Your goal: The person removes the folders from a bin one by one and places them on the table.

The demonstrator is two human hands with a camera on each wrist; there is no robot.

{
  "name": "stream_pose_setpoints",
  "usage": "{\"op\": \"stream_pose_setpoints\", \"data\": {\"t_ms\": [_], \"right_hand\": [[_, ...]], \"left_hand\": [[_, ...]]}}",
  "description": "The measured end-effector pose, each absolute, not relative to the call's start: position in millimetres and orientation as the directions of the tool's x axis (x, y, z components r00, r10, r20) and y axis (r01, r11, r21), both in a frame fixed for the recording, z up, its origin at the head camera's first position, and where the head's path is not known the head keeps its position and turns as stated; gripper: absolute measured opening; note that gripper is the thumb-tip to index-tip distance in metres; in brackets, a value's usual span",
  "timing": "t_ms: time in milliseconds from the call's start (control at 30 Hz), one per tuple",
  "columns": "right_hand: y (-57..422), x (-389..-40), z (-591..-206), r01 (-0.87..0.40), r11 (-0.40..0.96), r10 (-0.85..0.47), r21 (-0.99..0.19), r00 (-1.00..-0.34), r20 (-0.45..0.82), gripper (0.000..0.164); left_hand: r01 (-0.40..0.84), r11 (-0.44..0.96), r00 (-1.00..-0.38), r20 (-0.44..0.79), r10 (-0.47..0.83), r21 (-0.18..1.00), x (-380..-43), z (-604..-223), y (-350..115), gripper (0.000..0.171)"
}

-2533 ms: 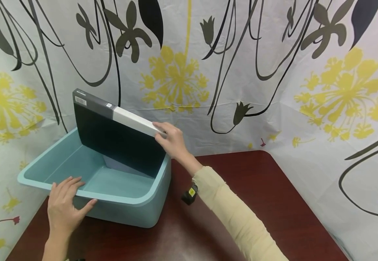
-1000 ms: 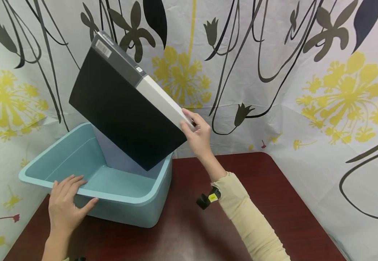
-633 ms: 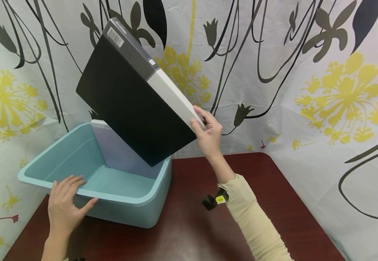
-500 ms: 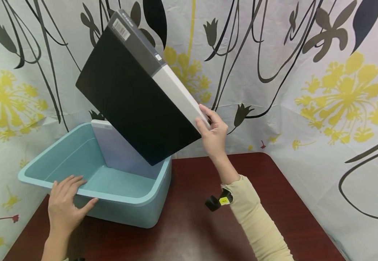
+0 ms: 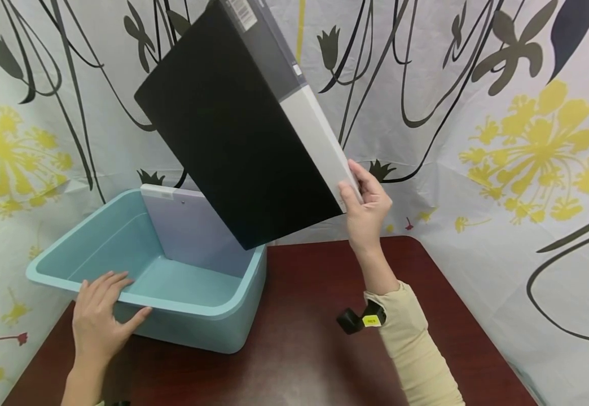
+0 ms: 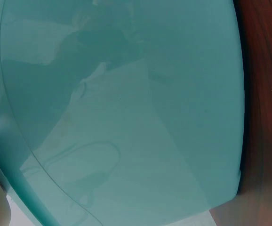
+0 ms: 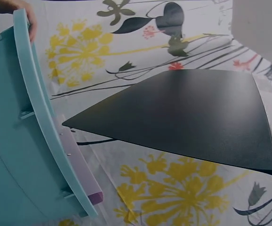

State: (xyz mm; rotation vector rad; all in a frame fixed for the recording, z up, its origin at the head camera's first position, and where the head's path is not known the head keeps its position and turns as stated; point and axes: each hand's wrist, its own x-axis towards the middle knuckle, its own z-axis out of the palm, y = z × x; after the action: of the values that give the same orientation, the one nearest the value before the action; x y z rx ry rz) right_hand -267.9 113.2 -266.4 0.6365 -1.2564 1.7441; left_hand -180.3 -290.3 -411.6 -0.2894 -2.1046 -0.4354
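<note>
Black binder (image 5: pixel 238 124), barcode label (image 5: pixel 244 14) illegible, right fingers (image 5: pixel 366 178) clamped on its spine (image 5: pixel 320 135), left fingers (image 5: pixel 102 288) loose over blue tub (image 5: pixel 183 306)

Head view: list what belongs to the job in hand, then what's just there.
Job in hand:
black folder, held in right fingers
blue tub, left fingers on its rim
probably the lilac folder inside

Just there:
brown table
patterned sheet behind

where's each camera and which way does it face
Head: on the head, facing forward, down at a teal plastic tub and black rectangular folder; left hand and right hand show.
Left wrist: on that wrist, facing the tub's outside; left hand partly shows.
Right wrist: on that wrist, facing both; both hands at edges.
Head and right wrist share folder, tub.
</note>
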Motion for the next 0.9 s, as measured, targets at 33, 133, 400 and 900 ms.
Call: {"op": "stream_pose_setpoints", "data": {"t_ms": [33, 133, 400, 900], "right_hand": [[115.1, -266.7, -266.2, -0.866, -0.124, 0.359, -0.484, -0.493, 0.792, 0.032], [120.3, -263.1, -266.3, -0.863, -0.154, 0.390, -0.480, -0.500, 0.773, 0.032], [132.8, -254.1, -273.1, -0.853, -0.208, 0.439, -0.478, -0.518, 0.734, 0.033], [153.8, -239.7, -285.0, -0.856, -0.234, 0.505, -0.461, -0.512, 0.695, 0.034]], "left_hand": [[0.369, 0.909, -0.536, 0.844, 0.036, 0.195, -180.2, -411.4, -290.4, 0.086], [0.371, 0.907, -0.538, 0.842, 0.034, 0.200, -180.2, -411.3, -290.4, 0.086], [0.369, 0.907, -0.539, 0.841, 0.032, 0.203, -180.7, -411.6, -290.9, 0.086], [0.381, 0.900, -0.533, 0.845, 0.029, 0.210, -180.3, -411.2, -290.9, 0.086]]}}
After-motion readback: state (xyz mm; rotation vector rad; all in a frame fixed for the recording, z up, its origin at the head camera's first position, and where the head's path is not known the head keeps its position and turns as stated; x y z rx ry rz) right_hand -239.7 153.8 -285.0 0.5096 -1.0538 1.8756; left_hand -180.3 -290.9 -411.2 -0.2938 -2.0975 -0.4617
